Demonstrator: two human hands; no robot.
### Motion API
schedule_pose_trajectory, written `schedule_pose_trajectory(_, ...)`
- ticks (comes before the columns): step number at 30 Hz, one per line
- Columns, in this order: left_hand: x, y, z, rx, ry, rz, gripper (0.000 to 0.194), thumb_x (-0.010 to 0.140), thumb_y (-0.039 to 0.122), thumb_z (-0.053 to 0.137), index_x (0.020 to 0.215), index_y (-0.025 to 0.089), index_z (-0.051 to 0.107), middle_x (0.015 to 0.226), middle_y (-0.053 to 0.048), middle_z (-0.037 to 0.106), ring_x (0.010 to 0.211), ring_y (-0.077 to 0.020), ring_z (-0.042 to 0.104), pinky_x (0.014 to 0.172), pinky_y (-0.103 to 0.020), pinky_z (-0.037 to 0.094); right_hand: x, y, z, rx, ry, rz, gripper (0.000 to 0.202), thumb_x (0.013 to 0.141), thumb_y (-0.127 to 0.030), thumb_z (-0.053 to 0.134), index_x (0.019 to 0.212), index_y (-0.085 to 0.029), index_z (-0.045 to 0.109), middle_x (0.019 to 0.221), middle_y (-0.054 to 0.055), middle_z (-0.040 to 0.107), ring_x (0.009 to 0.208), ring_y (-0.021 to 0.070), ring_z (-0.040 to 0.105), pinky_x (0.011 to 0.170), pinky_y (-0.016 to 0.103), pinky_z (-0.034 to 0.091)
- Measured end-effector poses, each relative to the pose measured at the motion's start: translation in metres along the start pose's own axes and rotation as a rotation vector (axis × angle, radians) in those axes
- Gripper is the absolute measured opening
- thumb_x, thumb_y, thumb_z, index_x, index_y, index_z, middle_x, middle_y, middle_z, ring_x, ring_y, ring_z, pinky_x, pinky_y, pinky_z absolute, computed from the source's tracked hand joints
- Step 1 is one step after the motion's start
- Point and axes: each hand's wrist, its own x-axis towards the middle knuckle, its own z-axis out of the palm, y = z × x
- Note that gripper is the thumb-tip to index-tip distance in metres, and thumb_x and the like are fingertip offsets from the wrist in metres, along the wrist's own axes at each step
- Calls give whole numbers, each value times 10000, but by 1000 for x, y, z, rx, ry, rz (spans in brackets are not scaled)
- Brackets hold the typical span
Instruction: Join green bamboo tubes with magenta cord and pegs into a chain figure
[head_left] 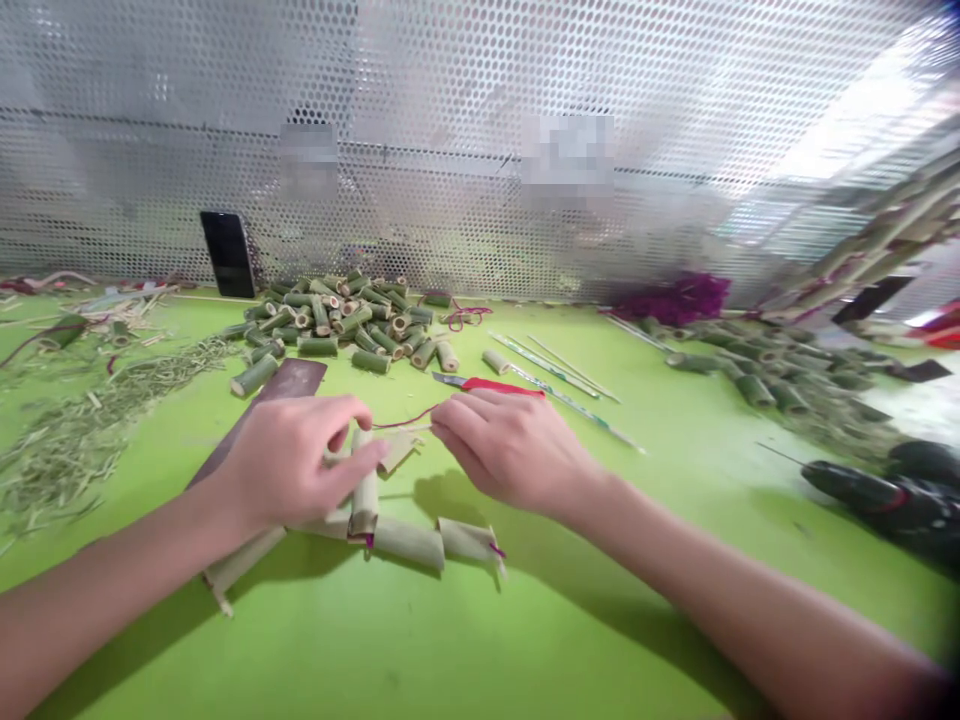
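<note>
Between the thumb and fingers of my left hand (296, 460) stands a short bamboo tube (365, 485), held nearly upright. It is part of a figure of bamboo pieces strung together, with a split piece (409, 542) and an end piece (466, 540) lying to the right of it. Another tube (246, 560) of the figure sticks out below my left wrist. My right hand (517, 445) is closed in a pinch on a thin dark red cord (405, 418) that runs toward the tube. A pale thin strand beside the cord also reaches those fingertips.
Behind my hands lies a heap of cut green bamboo tubes (352, 315). A red-handled knife (502, 386) and thin sticks (577, 375) lie beyond my right hand. A flat dark bar (259, 415), a propped phone (228, 255), shavings (112, 420) and a drill (870, 490) surround the work.
</note>
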Motion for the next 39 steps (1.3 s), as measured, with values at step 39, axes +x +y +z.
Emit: schedule_pose_trajectory(39, -6, 18, 0, -924, -666, -396, 507, 998, 655, 404, 787, 205, 505, 649, 44, 427, 590, -127, 374, 570, -288, 309, 2, -26, -23, 911, -413, 247, 252, 1045, -243, 411, 865, -174, 573, 699, -33, 528, 610, 100, 471, 608, 227, 368)
